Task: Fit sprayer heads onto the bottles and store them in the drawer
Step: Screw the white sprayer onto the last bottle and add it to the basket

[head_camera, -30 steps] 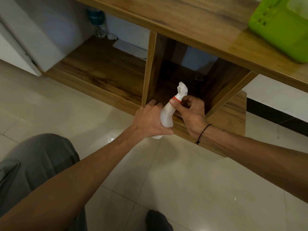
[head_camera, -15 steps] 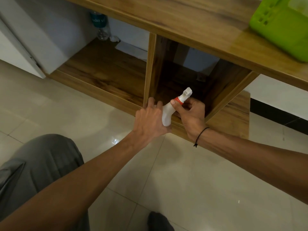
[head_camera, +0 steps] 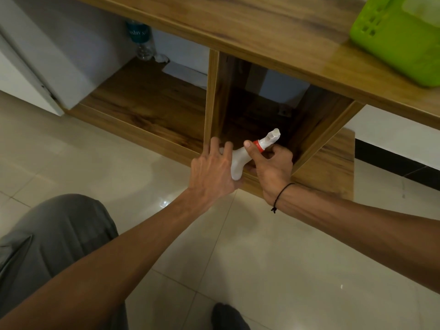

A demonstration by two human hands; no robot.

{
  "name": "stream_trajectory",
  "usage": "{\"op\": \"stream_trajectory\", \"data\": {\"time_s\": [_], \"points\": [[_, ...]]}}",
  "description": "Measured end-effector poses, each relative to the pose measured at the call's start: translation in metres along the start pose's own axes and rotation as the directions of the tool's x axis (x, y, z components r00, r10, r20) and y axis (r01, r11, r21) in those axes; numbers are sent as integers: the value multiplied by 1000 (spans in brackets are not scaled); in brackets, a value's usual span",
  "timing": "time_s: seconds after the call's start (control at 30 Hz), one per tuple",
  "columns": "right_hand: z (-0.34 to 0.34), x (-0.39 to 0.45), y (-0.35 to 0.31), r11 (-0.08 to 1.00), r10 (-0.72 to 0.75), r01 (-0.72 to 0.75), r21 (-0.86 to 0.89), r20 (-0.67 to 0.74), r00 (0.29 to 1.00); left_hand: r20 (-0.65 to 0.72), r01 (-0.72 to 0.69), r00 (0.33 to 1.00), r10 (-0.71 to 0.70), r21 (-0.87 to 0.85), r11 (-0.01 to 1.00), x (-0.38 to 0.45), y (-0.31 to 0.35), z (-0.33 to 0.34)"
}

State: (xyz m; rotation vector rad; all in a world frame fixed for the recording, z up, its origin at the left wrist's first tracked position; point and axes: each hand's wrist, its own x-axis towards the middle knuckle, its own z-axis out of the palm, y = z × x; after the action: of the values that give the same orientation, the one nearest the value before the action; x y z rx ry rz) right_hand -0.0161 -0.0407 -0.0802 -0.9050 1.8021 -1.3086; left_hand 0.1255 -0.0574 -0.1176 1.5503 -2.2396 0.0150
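A white spray bottle [head_camera: 238, 160] with a red collar and a white sprayer head [head_camera: 270, 139] lies tilted at the mouth of the dark wooden cubby [head_camera: 257, 115], head pointing inward and to the right. My left hand [head_camera: 212, 172] wraps the bottle's body near its base. My right hand [head_camera: 271, 163] pinches the neck at the red collar, thumb on top. Most of the bottle's body is hidden behind my left hand.
A green plastic basket [head_camera: 400, 36] sits on the wooden top at the right. In the open shelf to the left stands a clear water bottle [head_camera: 141, 41] by the wall, beside a white sheet [head_camera: 183, 72]. Pale floor tiles lie below; my grey-trousered knee [head_camera: 59, 234] is at lower left.
The bottle has tipped from nearly upright to slanting, and moved forward into the cubby opening. Both hands went with it and kept their grip.
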Motion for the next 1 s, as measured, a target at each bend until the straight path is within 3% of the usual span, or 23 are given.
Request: {"op": "stream_trajectory", "data": {"time_s": [0.2,0.27,0.33,0.43,0.53,0.57,0.63,0.67,0.73,0.83,1.0], "points": [[-5,3,3,994,58,-61,90,41,997,-99,-102,990,99,-26,994,-3,-6,9],[-6,5,1,994,45,-49,93,37,998,-65,-97,994,89,-124,988,-1,-11,9],[-6,8,-3,993,26,-30,113,35,999,46,-9,999,26,-332,943,3,-20,5],[-5,12,-8,989,-2,-9,151,74,997,230,240,967,-111,-663,709,5,-37,-3],[-3,12,-9,990,-25,10,143,101,995,372,445,896,-245,-751,488,4,-47,-1],[-2,12,-9,991,-30,17,135,100,995,476,543,839,-263,-758,362,3,-48,0],[-1,14,-11,988,-34,21,150,89,995,702,718,690,-174,-694,51,-1,-49,3],[-1,16,-14,987,-39,26,159,78,996,769,769,635,-72,-638,-37,-3,-51,4],[0,20,-19,984,-55,44,172,64,996,823,835,551,137,-542,-95,-8,-55,4],[2,20,-23,977,-85,63,203,100,991,802,843,534,266,-480,-244,-7,-58,2],[-5,20,-21,966,-44,-12,258,212,976,763,764,610,216,-493,-416,3,-62,5]]}}
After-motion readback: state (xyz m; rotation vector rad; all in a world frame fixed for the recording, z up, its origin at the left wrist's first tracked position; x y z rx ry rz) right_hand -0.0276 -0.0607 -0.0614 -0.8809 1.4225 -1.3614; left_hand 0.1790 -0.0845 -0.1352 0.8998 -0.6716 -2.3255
